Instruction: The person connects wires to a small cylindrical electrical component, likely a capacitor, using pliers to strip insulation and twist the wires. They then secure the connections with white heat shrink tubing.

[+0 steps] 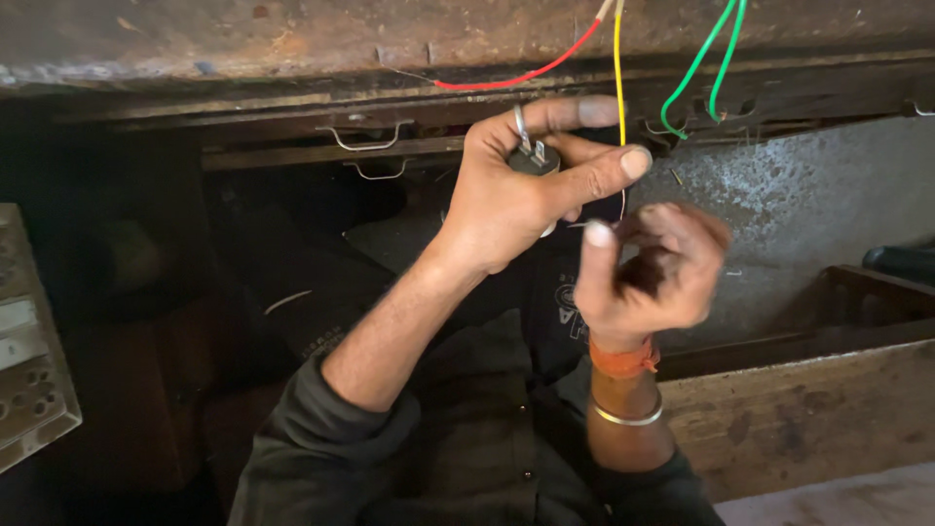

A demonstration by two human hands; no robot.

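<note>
Black plug [534, 159] between left fingers [594, 173]

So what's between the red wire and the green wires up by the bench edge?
In the head view, a yellow wire hangs between the red wire and the green wires, running down behind the left hand holding a small round plug.

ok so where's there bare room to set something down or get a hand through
Bare: grey metal sheet right of the hands, above the wooden box. Crowded: around the left hand holding the small round grey plug, the right hand, and the hanging coloured wires.
</note>
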